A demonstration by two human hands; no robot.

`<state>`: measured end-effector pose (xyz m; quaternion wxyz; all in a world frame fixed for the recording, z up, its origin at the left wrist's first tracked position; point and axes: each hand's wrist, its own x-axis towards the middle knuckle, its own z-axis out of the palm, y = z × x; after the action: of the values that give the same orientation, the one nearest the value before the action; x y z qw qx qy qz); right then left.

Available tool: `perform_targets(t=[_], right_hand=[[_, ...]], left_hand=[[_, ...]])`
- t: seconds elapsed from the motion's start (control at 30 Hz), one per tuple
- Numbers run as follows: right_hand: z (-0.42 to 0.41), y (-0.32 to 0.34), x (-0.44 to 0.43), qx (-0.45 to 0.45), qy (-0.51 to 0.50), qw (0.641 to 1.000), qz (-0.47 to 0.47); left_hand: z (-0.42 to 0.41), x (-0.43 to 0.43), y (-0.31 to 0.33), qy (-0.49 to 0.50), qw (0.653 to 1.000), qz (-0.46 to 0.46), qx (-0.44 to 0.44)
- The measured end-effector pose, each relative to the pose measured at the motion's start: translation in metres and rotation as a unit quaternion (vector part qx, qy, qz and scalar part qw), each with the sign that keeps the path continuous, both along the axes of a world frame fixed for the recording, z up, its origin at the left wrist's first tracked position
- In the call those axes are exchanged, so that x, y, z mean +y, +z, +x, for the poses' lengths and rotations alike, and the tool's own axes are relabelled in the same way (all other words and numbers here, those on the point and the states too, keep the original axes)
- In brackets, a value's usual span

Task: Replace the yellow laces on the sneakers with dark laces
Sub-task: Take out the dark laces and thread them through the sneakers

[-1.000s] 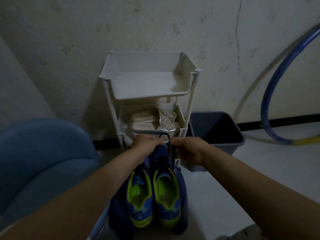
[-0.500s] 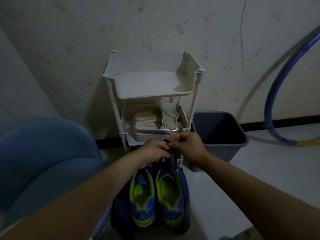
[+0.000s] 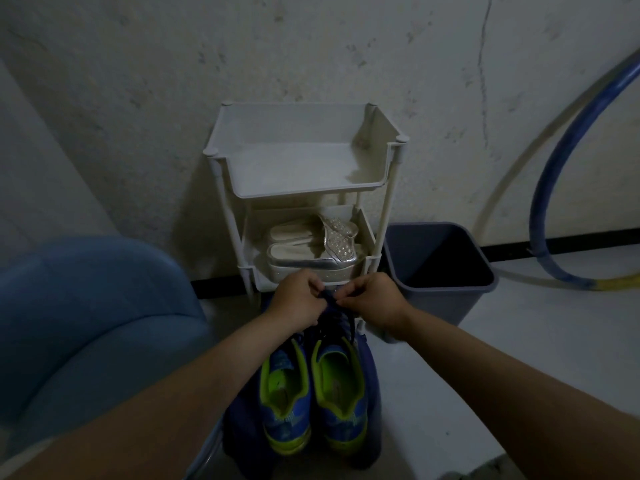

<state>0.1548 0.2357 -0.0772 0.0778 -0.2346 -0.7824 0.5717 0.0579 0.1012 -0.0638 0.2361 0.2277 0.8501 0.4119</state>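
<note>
Two blue sneakers with lime-green lining stand side by side, heels toward me: the left sneaker [image 3: 285,393] and the right sneaker [image 3: 341,389]. A dark lace [image 3: 330,301] runs over the front of the right sneaker. My left hand [image 3: 296,301] and my right hand [image 3: 372,297] meet above the toes, and each pinches the dark lace with curled fingers. The hands hide the toes and most of the lacing. No yellow lace shows.
A white tiered rack [image 3: 304,188] stands against the wall just beyond my hands, with silver sandals [image 3: 308,252] on its middle shelf. A grey bin [image 3: 440,268] sits to the right, a blue chair [image 3: 90,327] to the left, and a blue hoop [image 3: 554,168] leans on the wall.
My hands drew together over the toes, then eased slightly apart, still pinching the dark lace. The loop of lace seen above them a second ago is gone from view.
</note>
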Motion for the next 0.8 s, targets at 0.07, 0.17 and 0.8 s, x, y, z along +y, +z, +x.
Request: perform_targets(t=[0.07, 0.17, 0.8], right_hand=[[0.002, 0.003, -0.001, -0.018, 0.018, 1.000, -0.009], [0.002, 0.007, -0.002, -0.063, 0.029, 0.995, -0.077], [0.017, 0.009, 0.019, -0.185, 0.107, 0.970, 0.113]], left_hand=[[0.000, 0.000, 0.000, -0.044, 0.999, 0.014, 0.016], [-0.001, 0.003, -0.004, -0.090, 0.995, 0.002, -0.032], [-0.033, -0.032, 0.006, 0.106, 0.943, 0.151, -0.277]])
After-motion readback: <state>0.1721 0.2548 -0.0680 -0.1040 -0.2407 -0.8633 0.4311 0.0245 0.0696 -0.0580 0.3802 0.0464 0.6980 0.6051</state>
